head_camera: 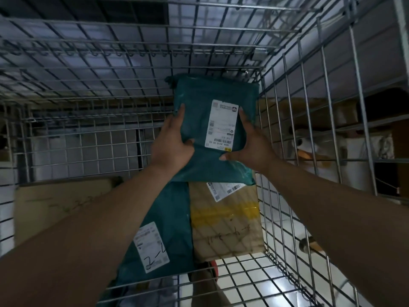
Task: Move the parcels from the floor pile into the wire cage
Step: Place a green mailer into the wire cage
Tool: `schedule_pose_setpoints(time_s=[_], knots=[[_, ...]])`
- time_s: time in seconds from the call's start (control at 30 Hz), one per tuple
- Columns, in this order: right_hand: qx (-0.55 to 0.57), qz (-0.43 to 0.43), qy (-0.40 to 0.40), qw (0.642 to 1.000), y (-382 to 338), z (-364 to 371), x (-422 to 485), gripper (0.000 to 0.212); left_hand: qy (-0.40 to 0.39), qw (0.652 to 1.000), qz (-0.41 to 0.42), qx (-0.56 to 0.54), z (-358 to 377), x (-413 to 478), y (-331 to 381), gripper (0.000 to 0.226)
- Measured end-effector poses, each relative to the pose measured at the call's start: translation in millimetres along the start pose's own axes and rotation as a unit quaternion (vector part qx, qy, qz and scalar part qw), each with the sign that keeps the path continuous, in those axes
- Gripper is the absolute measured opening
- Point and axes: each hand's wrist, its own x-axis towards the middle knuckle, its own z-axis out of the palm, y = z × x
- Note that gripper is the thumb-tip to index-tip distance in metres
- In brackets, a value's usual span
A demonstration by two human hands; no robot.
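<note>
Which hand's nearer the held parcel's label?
Right. The right hand meets the label on its right, thumb under it; left hand grips the parcel on its left, off the label.

Parcel depot or courier storeroom: a steel wire cage [309, 129] stands on a pale tiled floor [250, 278]. It holds a teal mailer bag [199, 122] with a printed barcode shipping label [221, 125], a second teal bag [163, 218] whose label is marked by pen, and a brown carton [225, 220] sealed with yellow tape and scrawled in marker. Through the mesh on the right, shelving [380, 160] carries more cartons [314, 111]. A flat cardboard sheet [62, 202] shows at the left.
</note>
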Motion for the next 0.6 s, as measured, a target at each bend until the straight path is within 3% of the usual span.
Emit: schedule_pose_setpoints(time_s=[0.3, 0.6], knots=[[0.026, -0.046, -0.012, 0.999, -74.5, 81.6, 18.4, 0.148, 0.050, 0.998, -0.042, 0.024, -92.9, -9.2, -73.0, 0.092], [0.001, -0.073, -0.015, 0.997, -95.7, 117.0, 35.6, 0.146, 0.049, 0.995, -0.085, 0.012, -101.1, -6.8, -112.3, 0.095]])
